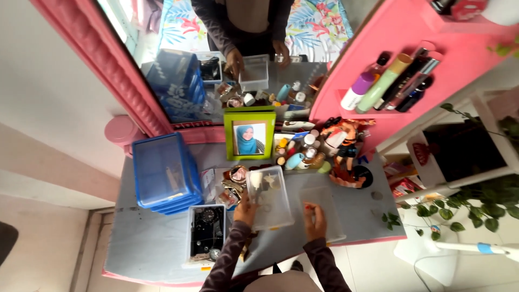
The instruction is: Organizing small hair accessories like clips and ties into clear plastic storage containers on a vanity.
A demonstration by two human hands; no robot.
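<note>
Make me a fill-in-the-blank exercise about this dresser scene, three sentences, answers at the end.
1. The left hand holds a clear plastic ____ of small items.
2. The right hand rests on a flat clear ____.
3. The photo frame by the mirror is ____ in colour.

Answers: box; lid; green

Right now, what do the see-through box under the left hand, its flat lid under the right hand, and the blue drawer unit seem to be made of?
The see-through rectangular box under the left hand looks like clear, glossy hard plastic: its contents show through. The flat frosted lid under the right hand seems the same plastic, cloudier. The blue stacked drawer unit looks like translucent tinted plastic with a smooth sheen.
</note>
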